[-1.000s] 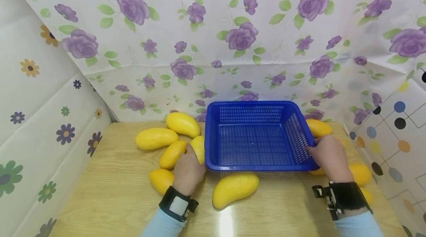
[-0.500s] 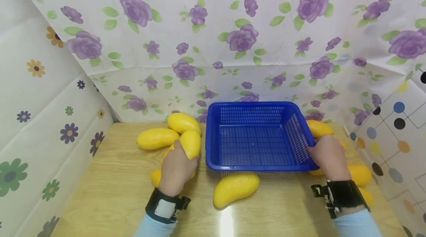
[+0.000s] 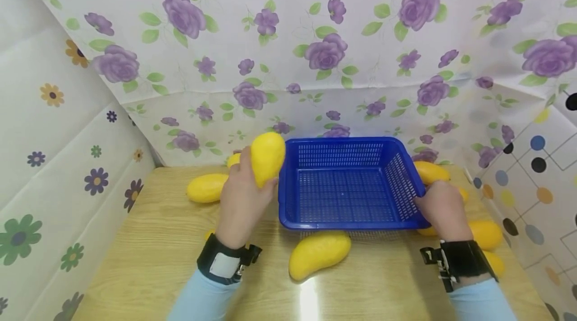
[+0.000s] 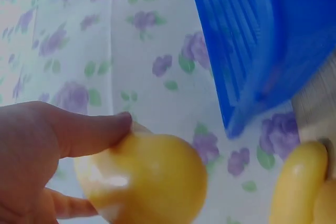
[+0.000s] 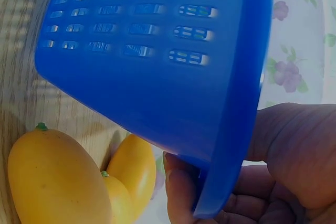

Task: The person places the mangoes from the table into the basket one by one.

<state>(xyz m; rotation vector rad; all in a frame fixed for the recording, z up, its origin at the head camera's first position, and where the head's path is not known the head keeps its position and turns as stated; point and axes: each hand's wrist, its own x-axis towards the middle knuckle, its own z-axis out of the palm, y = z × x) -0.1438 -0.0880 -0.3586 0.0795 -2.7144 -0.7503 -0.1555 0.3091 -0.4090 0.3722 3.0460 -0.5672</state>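
My left hand [image 3: 244, 201] holds a yellow mango [image 3: 269, 156] up beside the left rim of a blue plastic basket [image 3: 288, 186]. In the left wrist view, the thumb lies along one side of the mango [image 4: 152, 177] and a finger shows beneath it. My right hand [image 3: 444, 211] grips the basket's right rim near its front corner. The right wrist view shows fingers curled under the rim of the basket [image 5: 147, 93]. No fruit shows inside the basket. Another mango [image 3: 319, 256] lies on the table just in front of it.
More mangoes lie left of the basket, one of them a yellow mango [image 3: 205, 188], partly behind my left hand. Several others, including an orange-yellow mango [image 3: 486, 234], lie to the right around my right hand. A flowered cloth wall [image 3: 207, 135] stands behind the wooden table [image 3: 149, 241].
My left hand first drew a mango leftward from beside the basket, then raised it up to the basket's left rim. The right hand keeps its hold and the basket stays in place.
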